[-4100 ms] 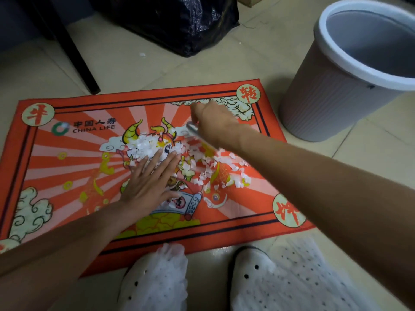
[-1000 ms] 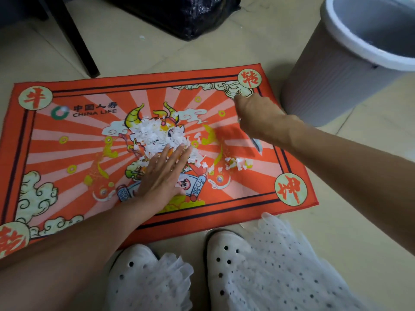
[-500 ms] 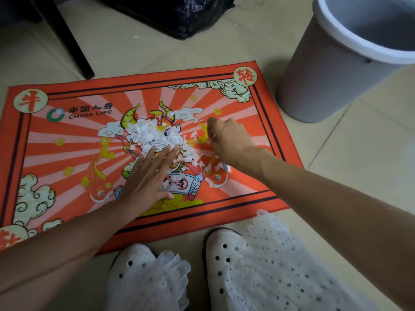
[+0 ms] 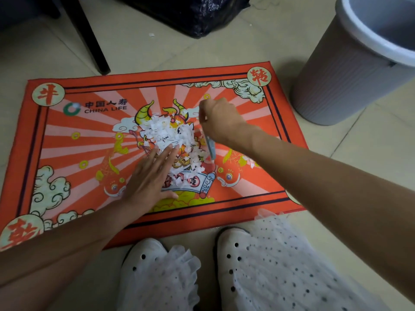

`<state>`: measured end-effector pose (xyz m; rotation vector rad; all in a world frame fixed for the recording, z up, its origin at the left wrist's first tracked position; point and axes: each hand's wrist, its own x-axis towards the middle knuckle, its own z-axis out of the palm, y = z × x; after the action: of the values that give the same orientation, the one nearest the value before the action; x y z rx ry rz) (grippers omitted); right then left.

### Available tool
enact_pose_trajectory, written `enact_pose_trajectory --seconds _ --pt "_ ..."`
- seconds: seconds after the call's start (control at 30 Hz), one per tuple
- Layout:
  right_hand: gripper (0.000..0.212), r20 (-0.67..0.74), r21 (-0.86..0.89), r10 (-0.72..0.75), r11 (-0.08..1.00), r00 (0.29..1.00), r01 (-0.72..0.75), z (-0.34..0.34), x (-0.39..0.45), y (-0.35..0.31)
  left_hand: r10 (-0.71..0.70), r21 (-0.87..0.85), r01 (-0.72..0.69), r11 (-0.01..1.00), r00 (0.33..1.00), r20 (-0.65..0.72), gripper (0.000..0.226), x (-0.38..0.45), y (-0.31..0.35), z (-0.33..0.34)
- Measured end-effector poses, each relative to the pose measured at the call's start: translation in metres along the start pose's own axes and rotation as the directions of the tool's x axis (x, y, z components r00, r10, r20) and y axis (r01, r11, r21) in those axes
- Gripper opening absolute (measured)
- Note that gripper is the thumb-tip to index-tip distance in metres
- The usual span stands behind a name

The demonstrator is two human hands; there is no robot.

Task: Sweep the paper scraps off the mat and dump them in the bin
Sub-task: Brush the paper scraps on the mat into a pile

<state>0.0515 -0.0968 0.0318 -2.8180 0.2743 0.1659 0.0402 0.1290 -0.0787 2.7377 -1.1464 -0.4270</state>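
Note:
A pile of white paper scraps (image 4: 167,133) lies in the middle of the red printed mat (image 4: 67,135) on the floor. My left hand (image 4: 150,178) lies flat on the mat, fingers apart, its fingertips touching the pile's near edge. My right hand (image 4: 221,122) is closed on a thin grey-blue tool (image 4: 210,146) whose blade rests against the pile's right side. A few scraps (image 4: 251,161) lie apart, right of the tool under my forearm. The grey bin (image 4: 350,70) stands off the mat's far right corner, open at the top.
A black plastic bag (image 4: 190,12) sits beyond the mat's far edge, and a dark furniture leg (image 4: 89,39) stands at far left. One stray scrap (image 4: 151,34) lies on the tiles. My white shoes (image 4: 143,263) and white dotted skirt (image 4: 280,261) are at the mat's near edge.
My right hand with the tool swept from the mat's right border leftward, pushing loose scraps into the central pile. The left hand stayed flat at the pile's near side.

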Motion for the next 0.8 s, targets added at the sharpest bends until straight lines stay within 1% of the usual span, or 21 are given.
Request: enact_pose_trajectory --seconds 0.23,0.4,0.5,0.67,0.8 --pt "0.02 -0.006 -0.127 0.076 0.989 0.997 -0.076 -0.034 -0.017 0.076 0.028 -0.024 -0.029 0.999 1.0 -0.013 0.128 0.0 0.004 -0.001" --pt "0.019 0.018 -0.159 0.154 0.976 0.988 -0.149 -0.025 -0.04 0.115 0.045 -0.022 -0.046 0.999 0.999 -0.004 0.129 0.009 0.016 0.0" --pt "0.018 0.001 -0.142 0.123 0.982 0.992 -0.122 -0.015 -0.05 0.119 0.057 -0.003 -0.057 0.998 0.998 -0.008 0.131 0.011 0.02 0.002" --pt "0.013 -0.012 -0.05 0.07 0.996 0.998 -0.07 -0.002 -0.056 0.104 0.058 -0.001 -0.058 0.998 0.998 -0.02 0.131 0.012 0.022 0.003" --pt "0.021 -0.033 0.041 0.06 0.997 0.998 -0.058 0.001 -0.045 0.082 0.054 -0.012 -0.055 0.998 0.998 -0.023 0.13 0.011 0.023 0.003"
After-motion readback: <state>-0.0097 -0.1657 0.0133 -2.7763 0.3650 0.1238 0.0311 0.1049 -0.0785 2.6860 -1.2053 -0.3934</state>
